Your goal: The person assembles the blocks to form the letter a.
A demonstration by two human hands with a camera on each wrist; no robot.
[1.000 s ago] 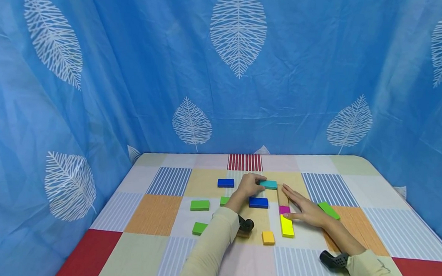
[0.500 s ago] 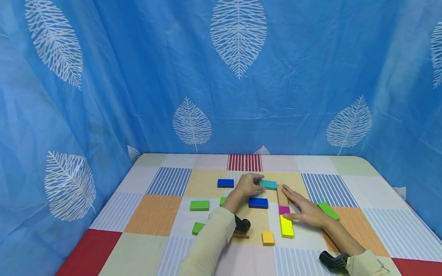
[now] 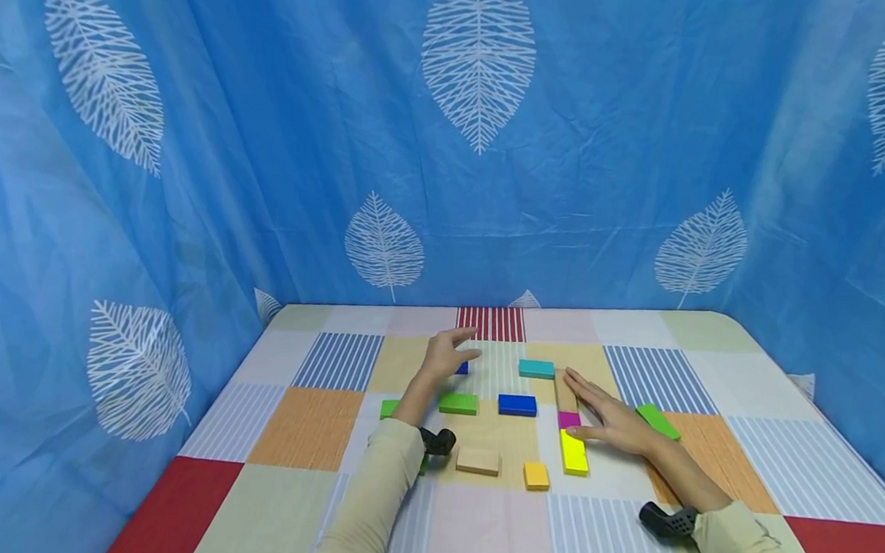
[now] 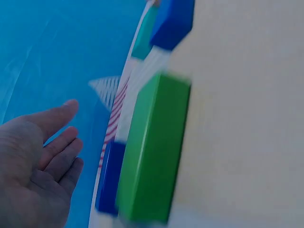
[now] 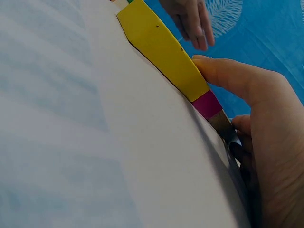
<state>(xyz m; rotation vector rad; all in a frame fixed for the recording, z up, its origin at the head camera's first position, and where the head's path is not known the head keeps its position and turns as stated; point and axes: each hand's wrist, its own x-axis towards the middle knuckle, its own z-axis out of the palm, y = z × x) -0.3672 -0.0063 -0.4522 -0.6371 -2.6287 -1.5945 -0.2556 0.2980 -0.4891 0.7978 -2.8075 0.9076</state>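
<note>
My left hand (image 3: 443,356) is over the far part of the table with fingers spread and nothing in them. It partly covers a dark blue block (image 3: 462,368); in the left wrist view a green block (image 4: 154,152) shows beside that hand (image 4: 35,166). My right hand (image 3: 614,422) lies with straight fingers along a row of blocks set end to end. Its fingertips rest at the plain wood block (image 3: 565,391), and its thumb touches the yellow block (image 3: 574,453). Between these two sits a small magenta block (image 3: 569,420). Near the row's far end lies a turquoise block (image 3: 536,369).
Another dark blue block (image 3: 517,405) lies left of the row. A light wood block (image 3: 478,461) and a small orange block (image 3: 536,476) lie nearer the front. One green block (image 3: 658,422) is right of my right hand. Blue curtains (image 3: 485,224) surround the patchwork-covered table.
My left hand has let go of the turquoise block and moved left to above the far dark blue block. The turquoise block stays by the row; my right hand has not moved.
</note>
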